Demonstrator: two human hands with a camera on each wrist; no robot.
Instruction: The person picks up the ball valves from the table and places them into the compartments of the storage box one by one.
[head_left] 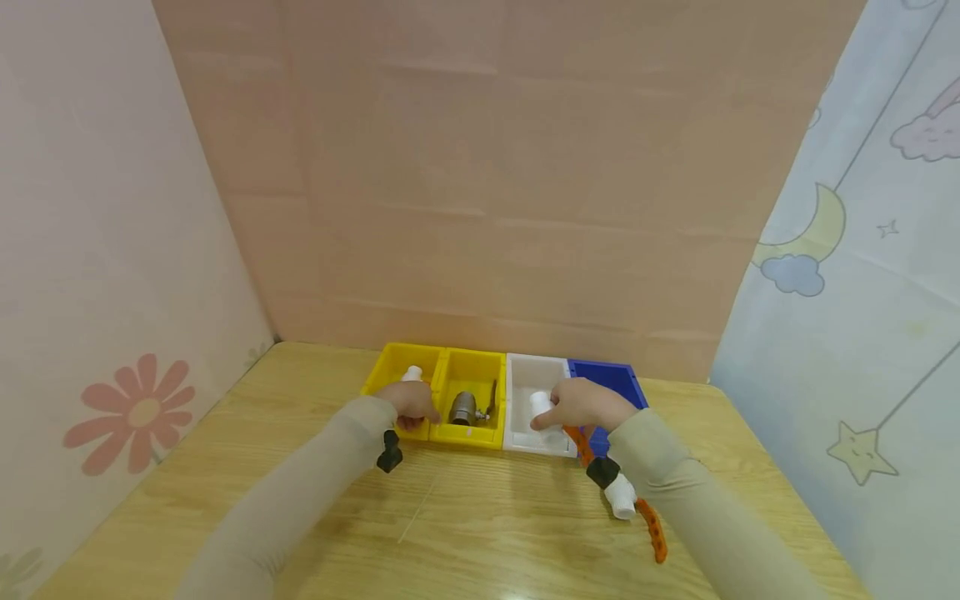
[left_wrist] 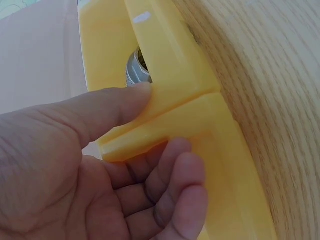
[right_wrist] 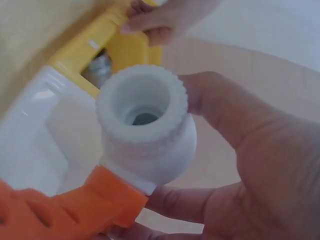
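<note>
My right hand (head_left: 588,404) holds a white plastic ball valve (right_wrist: 145,107) with an orange handle (right_wrist: 85,202) over the white bin (head_left: 555,367). In the right wrist view its round open end faces the camera, with my thumb on one side and fingers beneath. My left hand (head_left: 408,402) grips the adjoining walls of two yellow bins (left_wrist: 150,132), thumb over the right-hand one and fingers curled inside the left-hand one. A metal ball valve (head_left: 463,408) with a lever lies in the right-hand yellow bin. Another white fitting (head_left: 412,373) shows in the left-hand yellow bin, partly hidden by my hand.
A blue bin (head_left: 611,379) stands at the right end of the row, partly behind my right hand. Another white valve (head_left: 621,497) with an orange handle (head_left: 652,531) lies near my right forearm. The wooden table (head_left: 480,533) meets a pinkish backdrop (head_left: 480,208) behind the bins.
</note>
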